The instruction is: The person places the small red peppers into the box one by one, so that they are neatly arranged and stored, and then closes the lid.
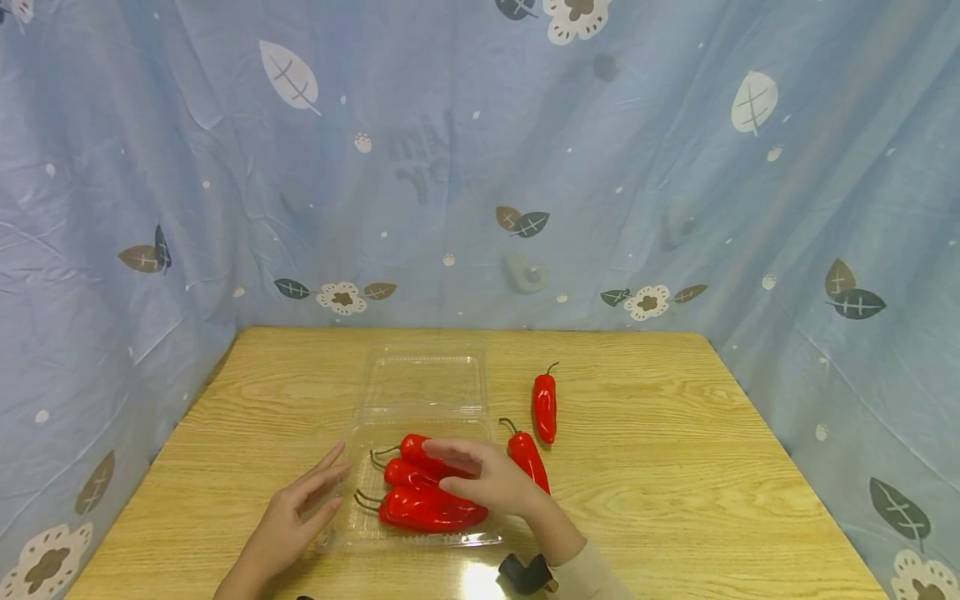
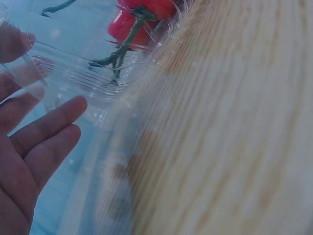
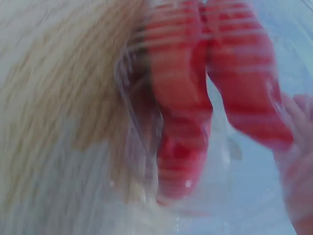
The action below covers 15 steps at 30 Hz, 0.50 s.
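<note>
A clear plastic clamshell container (image 1: 362, 523) lies with its lid (image 1: 423, 382) folded back. Inside it, several red peppers (image 1: 423, 510) with green stems lie side by side, stems to the left. My left hand (image 1: 288, 518) is at the container's left side, its fingers loosely extended along the wall; the left wrist view shows the fingertips (image 2: 73, 106) right at the clear plastic. Over the right part of the peppers is my right hand (image 1: 487, 479), fingers extended and thumb apart, partly hiding them. The right wrist view is blurred, with red peppers (image 3: 181, 88) seen through plastic.
Right of the container, one red pepper (image 1: 527, 457) lies close to its wall, partly behind my right forearm. Another pepper (image 1: 545, 408) lies farther back on the wooden table (image 1: 675, 467). A blue patterned curtain (image 1: 465, 167) surrounds the table's back and sides.
</note>
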Available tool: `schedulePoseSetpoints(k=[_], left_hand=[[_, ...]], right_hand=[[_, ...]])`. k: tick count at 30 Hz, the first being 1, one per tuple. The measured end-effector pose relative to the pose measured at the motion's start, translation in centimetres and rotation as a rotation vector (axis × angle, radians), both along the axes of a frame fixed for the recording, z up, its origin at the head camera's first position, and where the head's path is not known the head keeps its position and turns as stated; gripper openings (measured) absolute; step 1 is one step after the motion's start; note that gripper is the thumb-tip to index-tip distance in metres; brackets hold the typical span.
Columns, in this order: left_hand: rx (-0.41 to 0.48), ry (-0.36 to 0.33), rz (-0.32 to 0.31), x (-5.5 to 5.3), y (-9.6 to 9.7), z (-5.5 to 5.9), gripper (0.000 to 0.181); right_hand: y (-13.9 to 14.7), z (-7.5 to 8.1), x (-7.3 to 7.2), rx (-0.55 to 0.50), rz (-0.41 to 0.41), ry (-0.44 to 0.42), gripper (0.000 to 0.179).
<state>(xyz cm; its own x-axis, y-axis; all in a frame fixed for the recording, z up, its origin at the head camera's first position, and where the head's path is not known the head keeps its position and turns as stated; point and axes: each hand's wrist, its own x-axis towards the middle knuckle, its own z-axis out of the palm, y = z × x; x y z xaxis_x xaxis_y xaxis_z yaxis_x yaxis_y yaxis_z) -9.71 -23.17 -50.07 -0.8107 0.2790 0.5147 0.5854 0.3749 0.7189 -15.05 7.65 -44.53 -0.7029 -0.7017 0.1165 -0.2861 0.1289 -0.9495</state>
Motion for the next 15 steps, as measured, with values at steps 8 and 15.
schedulePoseSetpoints(k=[8,15], left_hand=[[-0.029,-0.061,0.006,0.1,-0.1,-0.1,0.037],[0.001,-0.001,0.002,0.1,0.0,0.0,0.039]], right_hand=[[2.5,0.1,-0.1,-0.097,-0.102,0.081,0.045],[4.9,-0.6,-0.2,-0.135,-0.181,0.101,0.047]])
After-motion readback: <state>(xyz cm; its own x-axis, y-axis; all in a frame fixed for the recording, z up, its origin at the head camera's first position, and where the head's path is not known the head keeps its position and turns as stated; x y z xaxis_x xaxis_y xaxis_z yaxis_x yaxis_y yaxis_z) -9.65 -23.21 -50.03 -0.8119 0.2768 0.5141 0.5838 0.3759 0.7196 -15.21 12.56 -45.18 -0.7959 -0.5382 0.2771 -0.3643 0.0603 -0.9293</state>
